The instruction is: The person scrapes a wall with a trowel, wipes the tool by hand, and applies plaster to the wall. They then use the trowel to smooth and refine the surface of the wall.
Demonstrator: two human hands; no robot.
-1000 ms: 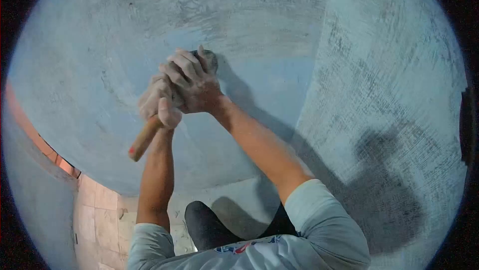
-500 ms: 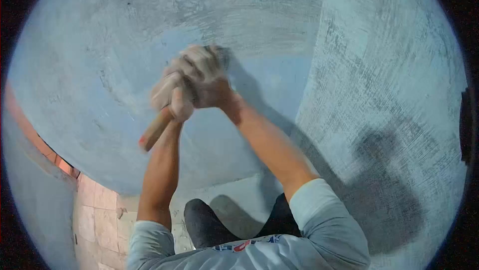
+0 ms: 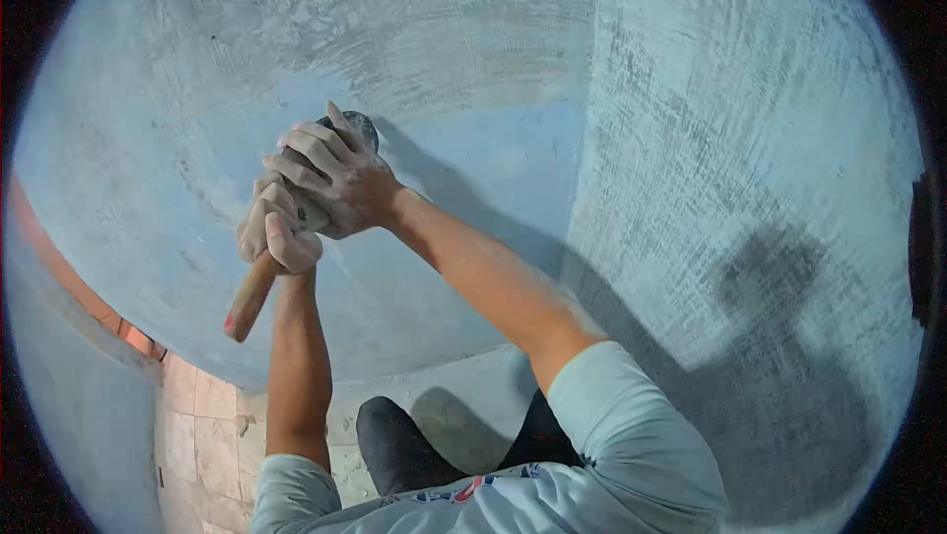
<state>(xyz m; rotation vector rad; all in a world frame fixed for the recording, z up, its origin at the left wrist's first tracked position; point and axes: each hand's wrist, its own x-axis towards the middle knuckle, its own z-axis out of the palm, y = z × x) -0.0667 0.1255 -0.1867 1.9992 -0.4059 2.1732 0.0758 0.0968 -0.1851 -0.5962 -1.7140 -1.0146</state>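
A tool with a round wooden handle (image 3: 251,299) and a dark, rounded head (image 3: 361,128) lies slanted against the wall, its handle end pointing down to the left. My left hand (image 3: 279,228), coated in pale dust, is closed around it where the handle begins. Just above, my right hand (image 3: 340,174) presses over the tool's dark part; its fingers curl across it and one finger sticks up. The two hands touch. Most of the head is hidden beneath my fingers, so its exact kind cannot be made out.
The blue-grey wall (image 3: 444,278) has rough, scratched patches higher up and a smoother blue area around my hands. A corner joins it to another scratched wall (image 3: 710,130) at right. Pale floor tiles (image 3: 197,426) show at lower left, with my knees (image 3: 395,440) below.
Both hands and the tool have moved left and slightly down in view. My right hand's fingers are spread more than before. The view has also shifted a little.
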